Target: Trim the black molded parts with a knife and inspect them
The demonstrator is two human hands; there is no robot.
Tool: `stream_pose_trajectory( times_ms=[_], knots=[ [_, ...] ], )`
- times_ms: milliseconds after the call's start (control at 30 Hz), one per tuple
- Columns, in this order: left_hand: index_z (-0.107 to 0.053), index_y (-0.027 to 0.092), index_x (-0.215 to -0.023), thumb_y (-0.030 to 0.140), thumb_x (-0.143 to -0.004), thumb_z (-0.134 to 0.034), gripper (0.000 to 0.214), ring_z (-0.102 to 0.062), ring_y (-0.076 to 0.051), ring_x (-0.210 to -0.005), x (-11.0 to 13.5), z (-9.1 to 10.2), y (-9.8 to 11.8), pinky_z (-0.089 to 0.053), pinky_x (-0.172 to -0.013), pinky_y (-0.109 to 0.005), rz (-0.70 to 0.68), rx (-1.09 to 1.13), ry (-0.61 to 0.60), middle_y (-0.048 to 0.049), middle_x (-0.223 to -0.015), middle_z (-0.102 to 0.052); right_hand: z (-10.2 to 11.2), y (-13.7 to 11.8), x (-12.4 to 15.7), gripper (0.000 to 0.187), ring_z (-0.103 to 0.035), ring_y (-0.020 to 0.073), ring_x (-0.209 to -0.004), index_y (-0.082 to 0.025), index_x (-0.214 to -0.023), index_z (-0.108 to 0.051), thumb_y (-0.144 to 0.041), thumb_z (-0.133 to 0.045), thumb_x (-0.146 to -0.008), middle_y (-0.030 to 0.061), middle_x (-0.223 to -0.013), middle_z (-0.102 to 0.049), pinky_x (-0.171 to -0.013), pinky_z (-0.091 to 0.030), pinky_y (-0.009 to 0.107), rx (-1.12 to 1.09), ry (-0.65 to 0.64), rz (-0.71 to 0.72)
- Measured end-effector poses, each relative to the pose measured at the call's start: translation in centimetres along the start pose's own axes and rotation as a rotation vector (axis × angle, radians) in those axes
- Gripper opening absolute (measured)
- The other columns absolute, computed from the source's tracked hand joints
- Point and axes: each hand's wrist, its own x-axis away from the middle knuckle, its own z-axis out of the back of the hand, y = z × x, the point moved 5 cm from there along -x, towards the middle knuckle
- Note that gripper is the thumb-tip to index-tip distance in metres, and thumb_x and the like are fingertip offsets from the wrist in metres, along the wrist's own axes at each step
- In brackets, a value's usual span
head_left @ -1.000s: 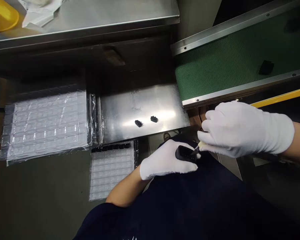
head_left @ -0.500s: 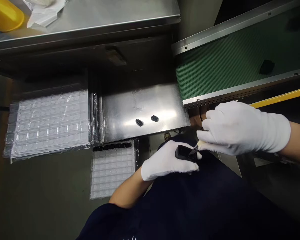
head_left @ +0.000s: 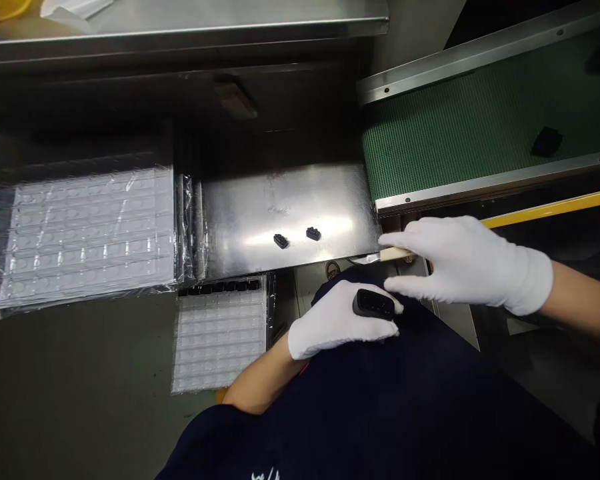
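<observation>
At the lower centre of the frame, the left hand (head_left: 336, 320) wraps the black part (head_left: 374, 305), a hold best kept steady, while right of centre the right hand (head_left: 464, 263), thumb parted, loosely holds the pale-handled knife (head_left: 392, 254), its blade ideally kept clear of the opposite fingertips.

This looks like a factory; a green conveyor belt (head_left: 445, 130); a steel bench (head_left: 240, 12); stacked plastic trays (head_left: 90, 233).
</observation>
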Motion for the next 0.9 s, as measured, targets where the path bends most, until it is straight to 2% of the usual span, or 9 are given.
stream_pose_trajectory(
  times_ms=[167,300,400,500,567,633,767,833,900],
  knots=[
    [-0.08,0.017,-0.093,0.029,-0.08,-0.08,0.018,-0.073,-0.022,-0.083,0.1,1.0,1.0,-0.057,-0.078,-0.033,-0.033,-0.272,0.08,-0.0041,-0.088,-0.079,-2.7,-2.1,-2.2,0.033,-0.06,0.0174,-0.061,-0.027,-0.096,-0.069,-0.056,-0.075,-0.084,0.0002,-0.076,-0.067,-0.051,-0.032,0.026,-0.126,-0.118,0.009],
    [-0.079,0.017,-0.091,0.028,-0.08,-0.079,0.015,-0.073,-0.023,-0.083,0.4,2.0,0.8,-0.057,-0.077,-0.033,-0.056,-0.293,0.104,-0.0038,-0.087,-0.078,-3.1,-2.8,-3.8,0.024,-0.059,0.0156,-0.057,-0.026,-0.093,-0.069,-0.05,-0.073,-0.086,-0.0014,-0.073,-0.068,-0.05,-0.033,0.026,-0.188,-0.226,-0.025],
    [-0.079,0.017,-0.102,0.033,-0.082,-0.079,0.026,-0.075,-0.024,-0.089,0.7,3.0,-0.2,-0.059,-0.081,-0.034,-0.052,-0.185,0.103,-0.0055,-0.094,-0.08,-2.4,-1.8,-4.9,0.022,-0.058,0.0142,-0.057,-0.025,-0.085,-0.069,-0.046,-0.065,-0.091,-0.0033,-0.069,-0.066,-0.053,-0.036,0.026,-0.272,-0.229,-0.071],
    [-0.079,0.017,-0.112,0.035,-0.081,-0.081,0.036,-0.076,-0.025,-0.094,1.1,4.2,-1.2,-0.06,-0.086,-0.035,-0.076,-0.108,0.124,-0.0075,-0.103,-0.081,-3.1,1.1,-6.4,0.035,-0.055,0.0138,-0.056,-0.022,-0.072,-0.062,-0.049,-0.06,-0.093,-0.003,-0.064,-0.06,-0.056,-0.036,0.026,-0.259,-0.133,-0.185],
    [-0.079,0.017,-0.112,0.033,-0.08,-0.081,0.035,-0.075,-0.026,-0.101,1.4,5.1,-1.8,-0.06,-0.09,-0.036,-0.109,-0.082,0.161,-0.0088,-0.108,-0.08,-6.0,3.5,-7.9,0.044,-0.052,0.0137,-0.055,-0.021,-0.066,-0.055,-0.055,-0.059,-0.094,-0.0024,-0.06,-0.056,-0.055,-0.034,0.026,-0.206,-0.134,-0.283],
    [-0.08,0.017,-0.11,0.033,-0.079,-0.082,0.035,-0.074,-0.028,-0.107,1.8,6.0,-2.3,-0.06,-0.093,-0.036,-0.13,-0.049,0.207,-0.0099,-0.111,-0.08,-10.6,5.9,-9.7,0.045,-0.051,0.0141,-0.056,-0.02,-0.067,-0.055,-0.054,-0.058,-0.095,-0.0011,-0.06,-0.057,-0.057,-0.034,0.027,-0.195,-0.219,-0.386],
    [-0.079,0.016,-0.108,0.033,-0.079,-0.083,0.035,-0.074,-0.027,-0.103,3.0,8.0,-3.6,-0.06,-0.091,-0.036,-0.128,0.039,0.303,-0.0112,-0.11,-0.08,-20.3,9.3,-13.1,0.032,-0.062,0.0185,-0.072,-0.016,-0.071,-0.065,-0.036,-0.061,-0.096,0.007,-0.071,-0.068,-0.068,-0.041,0.028,-0.229,-0.375,-0.57],
    [-0.079,0.014,-0.107,0.033,-0.079,-0.083,0.035,-0.075,-0.025,-0.096,3.7,8.9,-4.2,-0.06,-0.088,-0.036,-0.117,0.093,0.34,-0.0119,-0.108,-0.08,-23.5,10.2,-14.3,0.033,-0.065,0.0189,-0.078,-0.013,-0.08,-0.069,-0.039,-0.06,-0.099,0.0084,-0.08,-0.071,-0.074,-0.047,0.029,-0.251,-0.383,-0.639],
    [-0.077,0.012,-0.108,0.033,-0.079,-0.083,0.036,-0.075,-0.023,-0.09,4.4,9.7,-4.7,-0.059,-0.085,-0.036,-0.109,0.164,0.362,-0.0125,-0.104,-0.08,-25.5,10.8,-15.2,0.034,-0.067,0.0179,-0.083,-0.012,-0.097,-0.07,-0.045,-0.06,-0.102,0.0069,-0.092,-0.072,-0.081,-0.053,0.032,-0.294,-0.365,-0.718]
  ],
)
